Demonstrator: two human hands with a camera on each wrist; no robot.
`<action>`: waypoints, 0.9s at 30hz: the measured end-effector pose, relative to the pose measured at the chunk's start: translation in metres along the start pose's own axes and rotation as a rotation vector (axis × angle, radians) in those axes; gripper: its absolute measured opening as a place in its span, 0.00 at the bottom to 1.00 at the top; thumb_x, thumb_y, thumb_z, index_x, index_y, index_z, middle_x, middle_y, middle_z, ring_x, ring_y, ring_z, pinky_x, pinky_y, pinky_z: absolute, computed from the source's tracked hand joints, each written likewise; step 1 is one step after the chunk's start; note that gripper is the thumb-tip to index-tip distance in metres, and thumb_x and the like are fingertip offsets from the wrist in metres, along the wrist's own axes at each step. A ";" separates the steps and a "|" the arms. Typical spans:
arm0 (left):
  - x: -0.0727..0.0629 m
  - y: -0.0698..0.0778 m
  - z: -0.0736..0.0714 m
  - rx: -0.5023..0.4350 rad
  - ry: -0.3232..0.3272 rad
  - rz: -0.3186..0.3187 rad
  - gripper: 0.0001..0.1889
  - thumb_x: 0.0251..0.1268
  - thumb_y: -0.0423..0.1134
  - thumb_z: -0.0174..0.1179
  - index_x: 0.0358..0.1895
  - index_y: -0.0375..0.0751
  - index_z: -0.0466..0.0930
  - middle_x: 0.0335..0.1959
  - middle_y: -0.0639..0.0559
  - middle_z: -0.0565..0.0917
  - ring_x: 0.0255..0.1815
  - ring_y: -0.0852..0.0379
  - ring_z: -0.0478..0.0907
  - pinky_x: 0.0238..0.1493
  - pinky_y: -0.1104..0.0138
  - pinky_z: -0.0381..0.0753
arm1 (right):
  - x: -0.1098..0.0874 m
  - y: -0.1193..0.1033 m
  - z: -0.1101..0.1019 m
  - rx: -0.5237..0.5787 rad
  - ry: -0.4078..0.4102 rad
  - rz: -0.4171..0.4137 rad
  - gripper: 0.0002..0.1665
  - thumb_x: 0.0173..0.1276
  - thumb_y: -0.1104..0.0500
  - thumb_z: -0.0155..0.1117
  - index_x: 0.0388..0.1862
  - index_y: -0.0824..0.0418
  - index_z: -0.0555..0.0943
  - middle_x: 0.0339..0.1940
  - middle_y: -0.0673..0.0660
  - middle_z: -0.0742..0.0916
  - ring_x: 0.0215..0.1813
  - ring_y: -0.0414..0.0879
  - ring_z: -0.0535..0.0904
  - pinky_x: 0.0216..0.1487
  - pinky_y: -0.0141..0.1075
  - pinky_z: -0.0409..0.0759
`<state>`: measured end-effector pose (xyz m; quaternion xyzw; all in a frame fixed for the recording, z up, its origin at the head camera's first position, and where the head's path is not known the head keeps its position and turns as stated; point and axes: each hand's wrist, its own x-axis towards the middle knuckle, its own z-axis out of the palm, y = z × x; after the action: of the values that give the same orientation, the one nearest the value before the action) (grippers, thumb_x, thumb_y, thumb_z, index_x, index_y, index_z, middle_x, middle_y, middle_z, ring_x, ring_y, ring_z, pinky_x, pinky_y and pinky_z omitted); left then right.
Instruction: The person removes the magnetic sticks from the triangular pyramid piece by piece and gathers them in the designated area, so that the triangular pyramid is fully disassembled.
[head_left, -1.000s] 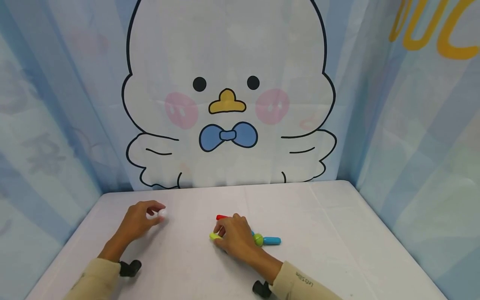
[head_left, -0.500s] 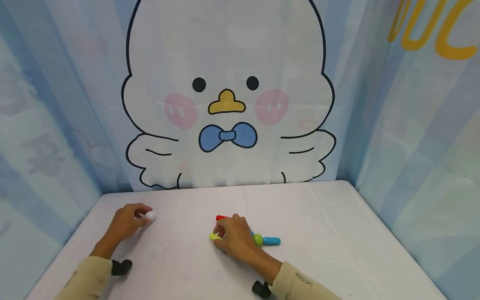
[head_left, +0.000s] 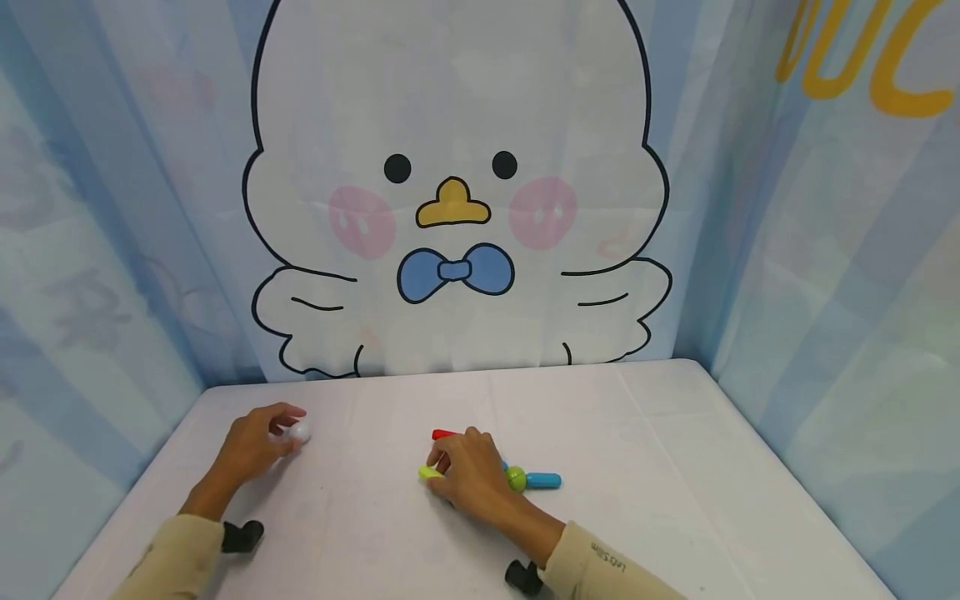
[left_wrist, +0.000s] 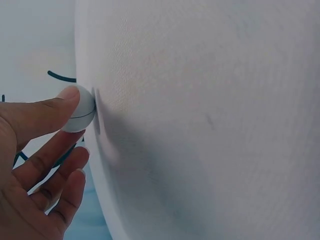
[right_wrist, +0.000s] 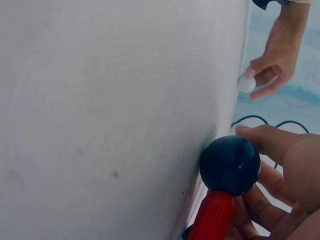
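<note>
The step in hand looks like handling loose toy pieces: the person's left hand (head_left: 255,442) pinches a smooth white plastic-looking ball (head_left: 299,431) between thumb and fingers, well to the left of the lime-green plastic-looking ball (head_left: 515,478). Whether the white ball touches the white cloth-covered bench (head_left: 637,517) cannot be told.

Just left of the lime-green ball, the right hand (head_left: 472,471) has its fingers curled round a glossy dark blue ball (right_wrist: 230,165), thumb against its edge, as if steadying it. A ribbed red plastic-looking rod (right_wrist: 214,217) meets that ball in the right wrist view. A yellow piece (head_left: 430,472) pokes out between thumb and forefinger, left of the lime-green ball; its far end is hidden. A blue rounded rod (head_left: 543,481) extends from the lime-green ball's right side.

The next move would probably call for a steady pinch, since the round white ball could roll if let go, and for a firm right hand on the joined pieces. No container shows in any view.
</note>
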<state>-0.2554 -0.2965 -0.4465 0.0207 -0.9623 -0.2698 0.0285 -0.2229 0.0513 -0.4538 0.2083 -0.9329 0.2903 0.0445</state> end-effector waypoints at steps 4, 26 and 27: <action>-0.003 0.002 -0.001 0.015 0.013 0.018 0.27 0.64 0.33 0.75 0.65 0.35 0.79 0.60 0.30 0.84 0.57 0.34 0.79 0.54 0.45 0.87 | 0.000 0.000 -0.001 0.006 -0.001 0.004 0.10 0.58 0.56 0.85 0.37 0.52 0.90 0.27 0.42 0.88 0.36 0.37 0.72 0.45 0.37 0.68; -0.012 0.069 0.016 0.036 0.158 0.276 0.24 0.59 0.30 0.78 0.60 0.42 0.87 0.57 0.40 0.88 0.54 0.40 0.78 0.57 0.44 0.83 | 0.003 0.015 -0.020 0.071 0.146 0.020 0.11 0.63 0.52 0.83 0.43 0.52 0.92 0.34 0.47 0.92 0.38 0.39 0.74 0.43 0.35 0.71; -0.012 0.074 0.018 0.035 0.155 0.286 0.24 0.59 0.30 0.78 0.60 0.43 0.87 0.56 0.41 0.89 0.54 0.41 0.78 0.56 0.45 0.83 | 0.004 0.017 -0.022 0.077 0.155 0.027 0.12 0.63 0.53 0.83 0.43 0.52 0.92 0.36 0.48 0.92 0.39 0.40 0.74 0.43 0.35 0.72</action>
<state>-0.2461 -0.2234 -0.4242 -0.0951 -0.9549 -0.2436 0.1406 -0.2344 0.0752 -0.4438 0.1742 -0.9176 0.3416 0.1046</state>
